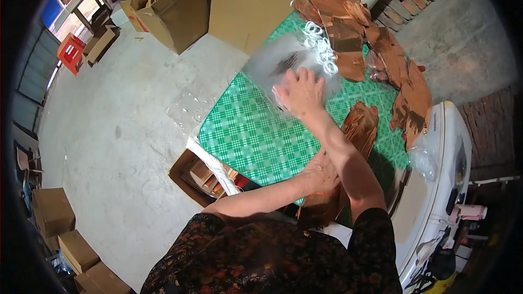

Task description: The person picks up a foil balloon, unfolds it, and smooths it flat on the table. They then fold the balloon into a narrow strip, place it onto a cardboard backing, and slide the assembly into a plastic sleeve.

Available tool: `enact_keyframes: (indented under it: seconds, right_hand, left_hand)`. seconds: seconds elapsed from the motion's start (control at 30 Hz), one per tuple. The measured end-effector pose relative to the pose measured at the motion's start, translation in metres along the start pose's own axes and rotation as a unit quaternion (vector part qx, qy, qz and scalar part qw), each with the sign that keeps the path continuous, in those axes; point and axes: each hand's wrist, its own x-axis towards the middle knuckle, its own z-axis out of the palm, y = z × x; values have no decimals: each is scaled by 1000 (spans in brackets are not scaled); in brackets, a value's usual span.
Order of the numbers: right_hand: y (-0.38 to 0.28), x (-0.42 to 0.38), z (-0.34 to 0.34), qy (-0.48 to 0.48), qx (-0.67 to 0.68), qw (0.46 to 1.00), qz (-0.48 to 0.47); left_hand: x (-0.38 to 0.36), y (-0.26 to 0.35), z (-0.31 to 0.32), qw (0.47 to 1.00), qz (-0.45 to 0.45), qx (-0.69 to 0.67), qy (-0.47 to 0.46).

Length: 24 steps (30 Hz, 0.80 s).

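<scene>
My right hand (304, 93) lies with fingers spread on a stack of clear plastic bags (264, 68), which has dark print near its middle. Loops of white ties or rings (321, 49) lie along the far edge of the bags. Below my crossed right forearm, my left hand (321, 174) is closed round a long, crinkled copper-coloured bundle (362, 122); the forearm hides part of its fingers. The bundle runs from the middle of the table down to near my body. All of this rests on a green checked tablecloth (256, 125).
More copper-coloured wrapped bundles (403, 76) are heaped along the table's far right edge. A white rounded appliance (449, 147) stands at the right. An open carton (188, 177) sits below the table's left corner, and a larger filled carton (180, 19) stands beyond.
</scene>
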Motion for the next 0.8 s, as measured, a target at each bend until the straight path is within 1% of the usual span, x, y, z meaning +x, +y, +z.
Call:
enact_keyframes:
  seconds: [0.07,0.17,0.27,0.3,0.37,0.4,0.47,0.57,0.6,0.63,0.73,0.8]
  right_hand:
    - [11,13,4,31,28,999,-8]
    - [29,44,12,63,52,997,-8]
    - [38,59,33,66,32,997,16]
    - [35,60,30,63,19,997,28]
    - [30,54,26,47,48,998,-2]
    - [27,51,23,37,62,997,-17]
    - [34,57,24,27,71,997,12]
    - [58,77,31,27,53,997,53]
    - [64,81,28,28,43,996,67]
    - [69,84,25,4,31,997,76]
    - [73,85,28,7,37,998,59]
    - [73,83,30,22,64,997,39]
  left_hand:
    - [0,1,-22,998,-22,0,-61]
    - [6,-1,-39,987,0,34,-154]
    - [5,-2,-45,990,9,13,-142]
    - [5,-2,-43,992,8,10,-125]
    - [4,-2,-39,996,8,4,-92]
    - [4,-2,-38,996,6,18,-90]
    - [4,-1,-35,995,5,45,-85]
    - [9,-2,-52,984,5,39,-172]
    - [9,-2,-52,986,5,39,-161]
    - [8,-2,-51,988,4,38,-151]
    - [6,-3,-47,992,3,32,-121]
    - [6,-3,-44,994,3,32,-106]
